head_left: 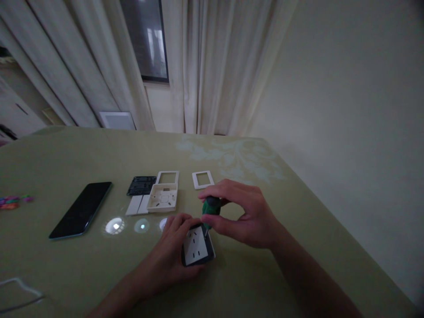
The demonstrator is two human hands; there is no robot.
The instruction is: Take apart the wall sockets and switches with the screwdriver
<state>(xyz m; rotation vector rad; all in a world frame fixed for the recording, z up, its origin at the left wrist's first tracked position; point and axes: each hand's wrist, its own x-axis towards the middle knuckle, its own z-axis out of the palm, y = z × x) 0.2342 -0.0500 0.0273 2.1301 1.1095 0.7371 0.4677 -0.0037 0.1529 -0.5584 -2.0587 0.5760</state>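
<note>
My left hand (177,247) is closed around a wall socket (196,248) with a white slotted face and a dark surround, holding it tilted over the table. In my right hand (247,215) a short green and black screwdriver (211,207) is gripped between thumb and fingers. Its thin shaft points down to the socket's upper right edge; whether the tip sits in a screw is too small to tell. Beyond my hands lies a white square frame (194,180). To its left are a white back box (163,198), another white frame (168,172) and a black plate (141,185).
White switch panels (137,205) lie beside the back box. A dark phone (81,210) rests farther left on the green table (132,152). Small colourful items (15,202) are at the left edge, with a pale cable (23,285) nearer me. A wall (357,132) borders the right side.
</note>
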